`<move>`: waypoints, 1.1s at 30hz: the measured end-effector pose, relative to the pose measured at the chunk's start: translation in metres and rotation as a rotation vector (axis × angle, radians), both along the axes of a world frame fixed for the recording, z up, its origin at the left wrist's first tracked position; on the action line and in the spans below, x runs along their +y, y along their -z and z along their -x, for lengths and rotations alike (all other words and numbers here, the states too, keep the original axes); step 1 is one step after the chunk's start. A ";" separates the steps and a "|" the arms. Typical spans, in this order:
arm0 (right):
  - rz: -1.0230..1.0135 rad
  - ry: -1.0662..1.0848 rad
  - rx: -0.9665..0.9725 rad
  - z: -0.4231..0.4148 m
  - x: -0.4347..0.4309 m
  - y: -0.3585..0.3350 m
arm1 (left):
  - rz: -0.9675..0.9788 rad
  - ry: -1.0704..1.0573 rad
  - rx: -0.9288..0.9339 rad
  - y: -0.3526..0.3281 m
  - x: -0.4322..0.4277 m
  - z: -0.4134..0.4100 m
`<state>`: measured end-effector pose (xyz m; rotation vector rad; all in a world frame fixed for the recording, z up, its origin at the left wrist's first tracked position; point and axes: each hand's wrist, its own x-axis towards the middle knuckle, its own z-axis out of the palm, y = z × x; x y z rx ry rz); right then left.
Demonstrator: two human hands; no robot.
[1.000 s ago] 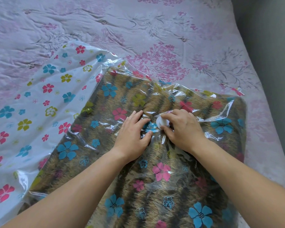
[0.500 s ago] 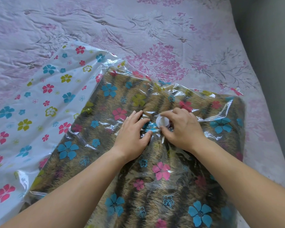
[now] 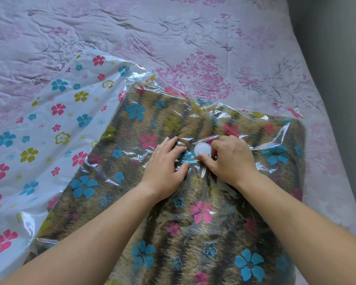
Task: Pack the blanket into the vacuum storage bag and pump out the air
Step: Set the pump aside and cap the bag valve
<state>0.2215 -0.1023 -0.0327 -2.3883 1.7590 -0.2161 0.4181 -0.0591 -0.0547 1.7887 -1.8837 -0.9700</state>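
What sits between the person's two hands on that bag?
Head view: the white valve cap, pinched by the right hand, and a strip of the vacuum bag touched by the left hand.

one wide-angle head view, looking forward and down, close over the vacuum storage bag [image 3: 56, 112].

Place: a bedroom in a home.
Bed [image 3: 317, 182]: fills nearly the whole view, with its soft edge rounding off at the right.
Cover: a quilted lilac bedspread [image 3: 132, 23], printed with pink blossoms and grey twigs, creased.
Edge: a plain grey strip [image 3: 341, 58] beyond the bed; wall or floor, cannot tell.
On it: a flowered storage bag [image 3: 49, 124] holding a folded blanket [image 3: 132, 202].
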 end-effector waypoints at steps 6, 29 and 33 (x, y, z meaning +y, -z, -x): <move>-0.051 -0.034 -0.068 -0.005 0.005 0.001 | 0.006 0.001 0.000 -0.001 0.001 0.000; -0.077 0.113 0.017 -0.019 0.009 -0.003 | 0.009 0.081 -0.278 -0.005 0.028 -0.024; -0.034 0.211 0.015 -0.027 0.010 0.004 | -0.013 0.097 -0.314 -0.006 0.036 -0.025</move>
